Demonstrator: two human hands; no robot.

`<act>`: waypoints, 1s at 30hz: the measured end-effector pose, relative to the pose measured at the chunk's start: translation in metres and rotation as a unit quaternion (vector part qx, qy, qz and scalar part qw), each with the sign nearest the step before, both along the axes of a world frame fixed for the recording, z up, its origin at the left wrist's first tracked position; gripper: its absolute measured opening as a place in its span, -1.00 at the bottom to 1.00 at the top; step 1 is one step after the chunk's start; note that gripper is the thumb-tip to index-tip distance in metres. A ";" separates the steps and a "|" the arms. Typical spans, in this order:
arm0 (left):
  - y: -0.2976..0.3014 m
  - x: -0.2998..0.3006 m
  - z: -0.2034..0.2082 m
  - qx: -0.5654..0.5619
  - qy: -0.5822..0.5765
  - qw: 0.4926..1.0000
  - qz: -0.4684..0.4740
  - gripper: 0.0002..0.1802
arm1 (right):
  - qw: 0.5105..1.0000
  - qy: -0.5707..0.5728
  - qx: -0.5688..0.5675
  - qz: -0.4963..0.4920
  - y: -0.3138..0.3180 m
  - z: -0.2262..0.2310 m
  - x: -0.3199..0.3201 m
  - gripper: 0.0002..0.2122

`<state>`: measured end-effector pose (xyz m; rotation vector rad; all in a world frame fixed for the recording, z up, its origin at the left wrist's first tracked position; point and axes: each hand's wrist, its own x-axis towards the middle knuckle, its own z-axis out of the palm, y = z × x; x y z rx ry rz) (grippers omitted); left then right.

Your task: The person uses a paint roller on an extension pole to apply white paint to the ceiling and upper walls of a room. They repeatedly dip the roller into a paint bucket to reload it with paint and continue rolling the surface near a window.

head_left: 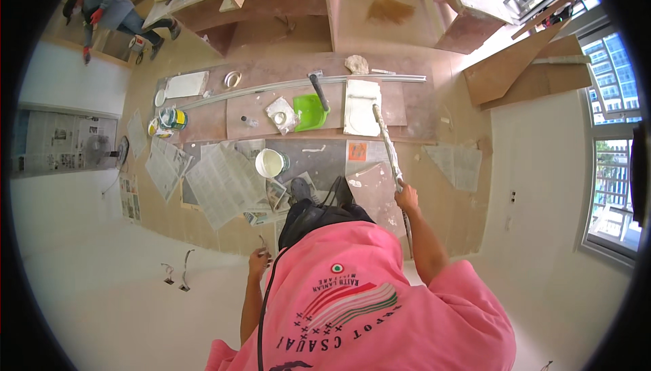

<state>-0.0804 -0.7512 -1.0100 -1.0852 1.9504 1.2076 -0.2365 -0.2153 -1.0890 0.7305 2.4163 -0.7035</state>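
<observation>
- Nearest, your left hand (260, 261) sits low; its grip I cannot tell.
- Your right hand (407, 197) is wrapped around a white-smeared pole (388, 146).
- That pole's far end lies over a white tray (361, 126), right of a green dustpan (309, 115).
- Beyond, a co-worker (116, 13) bends.

Pink shirt (413, 290), below right-hand fingers (401, 190): dark upside-down lettering (342, 280) around striped emblem (352, 305). Newspaper sheets (227, 184), well left of those fingers: print too small to read.

pink short-sleeved shirt (434, 323), striped chest print (356, 302), black trousers (322, 223), dark shoes (300, 189), thin black cable (265, 303)
</observation>
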 end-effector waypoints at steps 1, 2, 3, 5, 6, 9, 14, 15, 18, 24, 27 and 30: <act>0.001 0.001 -0.002 0.000 0.003 1.000 -0.003 -0.60 | 1.000 -0.003 -0.004 -0.002 0.000 0.000 -0.002 -0.46; 0.002 0.001 -0.004 0.000 0.005 1.000 -0.008 -0.60 | 1.000 -0.006 -0.008 -0.004 -0.001 0.001 0.000 -0.46; 0.002 0.001 -0.006 0.000 0.008 1.000 -0.013 -0.61 | 1.000 -0.008 -0.003 -0.003 -0.004 0.003 0.006 -0.45; -0.001 0.000 -0.014 0.007 0.005 1.000 -0.025 -0.61 | 1.000 -0.014 0.009 -0.003 -0.005 0.007 0.020 -0.44; -0.003 0.000 -0.017 0.010 0.004 0.999 -0.032 -0.61 | 1.000 -0.014 0.011 -0.003 -0.006 0.008 0.028 -0.45; -0.001 -0.007 -0.020 0.047 0.025 0.999 0.008 -0.62 | 1.000 -0.013 0.018 -0.007 -0.008 0.008 0.059 -0.47; 0.009 -0.015 -0.013 0.025 0.019 1.000 -0.001 -0.63 | 0.999 0.042 -0.012 -0.027 -0.009 0.030 0.081 -0.52; 0.011 -0.015 -0.013 0.026 0.018 1.000 -0.001 -0.63 | 0.999 0.039 -0.012 -0.029 -0.008 0.035 0.081 -0.53; 0.007 -0.010 -0.023 0.027 0.030 0.999 -0.011 -0.62 | 0.998 0.046 -0.014 -0.039 -0.008 0.045 0.069 -0.55; 0.006 0.010 -0.028 0.004 0.047 0.999 -0.020 -0.62 | 0.992 0.116 -0.033 -0.033 0.001 0.025 0.005 -0.54; 0.006 0.019 -0.020 -0.026 0.034 0.998 -0.037 -0.61 | 0.994 0.109 -0.016 -0.027 0.002 0.021 -0.021 -0.52; 0.014 0.018 0.001 -0.050 0.011 0.997 -0.057 -0.59 | 0.996 0.082 -0.009 -0.017 0.005 0.013 -0.036 -0.52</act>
